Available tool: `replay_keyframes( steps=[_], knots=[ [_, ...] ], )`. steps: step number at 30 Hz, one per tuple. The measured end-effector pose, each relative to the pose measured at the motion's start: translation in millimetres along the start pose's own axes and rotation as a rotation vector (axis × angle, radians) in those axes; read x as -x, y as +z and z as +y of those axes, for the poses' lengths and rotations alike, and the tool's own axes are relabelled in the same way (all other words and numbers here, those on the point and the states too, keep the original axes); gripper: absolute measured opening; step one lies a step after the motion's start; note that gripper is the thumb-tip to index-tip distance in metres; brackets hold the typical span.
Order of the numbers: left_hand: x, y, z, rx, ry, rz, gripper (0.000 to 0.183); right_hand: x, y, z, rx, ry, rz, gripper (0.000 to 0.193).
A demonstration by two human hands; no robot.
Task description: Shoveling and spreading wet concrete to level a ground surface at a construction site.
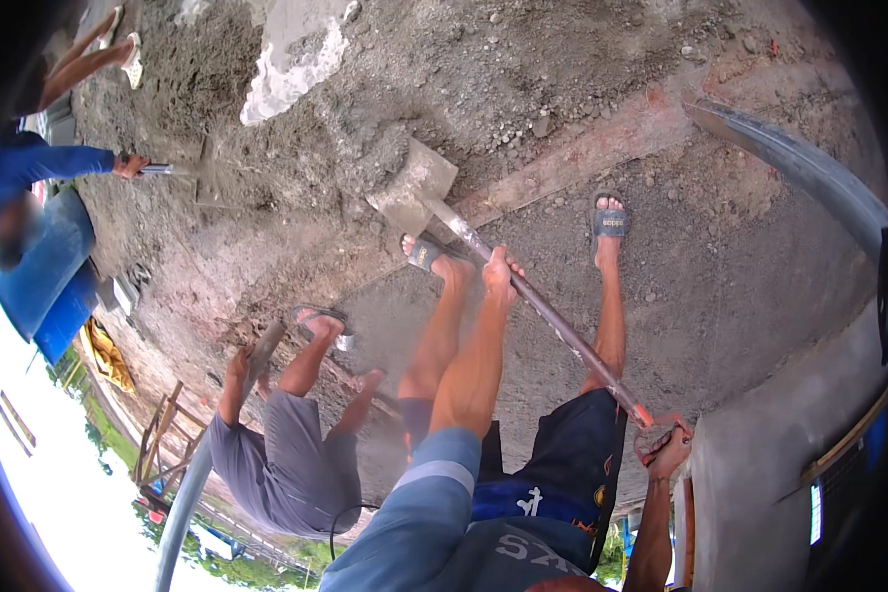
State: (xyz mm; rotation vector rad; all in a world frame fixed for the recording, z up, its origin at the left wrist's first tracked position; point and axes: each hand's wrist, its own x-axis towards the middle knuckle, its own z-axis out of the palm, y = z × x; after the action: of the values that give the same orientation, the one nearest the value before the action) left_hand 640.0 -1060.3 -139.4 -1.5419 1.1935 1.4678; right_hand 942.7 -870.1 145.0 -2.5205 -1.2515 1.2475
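A long-handled shovel (pixel 564 331) slants across the middle of the head view. My left hand (pixel 501 273) is closed round its shaft, partway down. At the upper end my right hand (pixel 669 451) grips the red handle (pixel 647 440). The flat metal blade (pixel 430 176) touches the pile of grey, gravelly mix (pixel 296 158), and some of the mix lies against its far left side. My feet, in dark slide sandals (pixel 610 219), stand apart on the ground, one on either side of the shaft.
At the left, a person in blue sleeves (pixel 64 161) holds another tool at the pile. Close on my left stands a person in grey shorts (pixel 306 454). A curved metal sheet (pixel 789 158) lies at the right, near a grey concrete wall (pixel 760 483). Blue barrels (pixel 44 266) stand far left.
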Motion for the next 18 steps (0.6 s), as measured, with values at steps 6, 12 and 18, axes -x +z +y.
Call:
replay_keyframes(
  steps=[6, 12, 18],
  knots=[
    [29, 0, 26, -0.066, 0.036, 0.107, 0.018, -5, -12, 11, -0.041, 0.101, -0.071, 0.015],
    [64, 10, 109, -0.182, 0.339, 0.019, 0.016, -11, 37, -33, -0.095, 0.508, -0.443, 0.021],
    [92, 32, 219, -0.834, 1.013, 0.328, 0.041, -27, 88, -81, -0.089, 0.865, -0.945, 0.022]
  ],
)
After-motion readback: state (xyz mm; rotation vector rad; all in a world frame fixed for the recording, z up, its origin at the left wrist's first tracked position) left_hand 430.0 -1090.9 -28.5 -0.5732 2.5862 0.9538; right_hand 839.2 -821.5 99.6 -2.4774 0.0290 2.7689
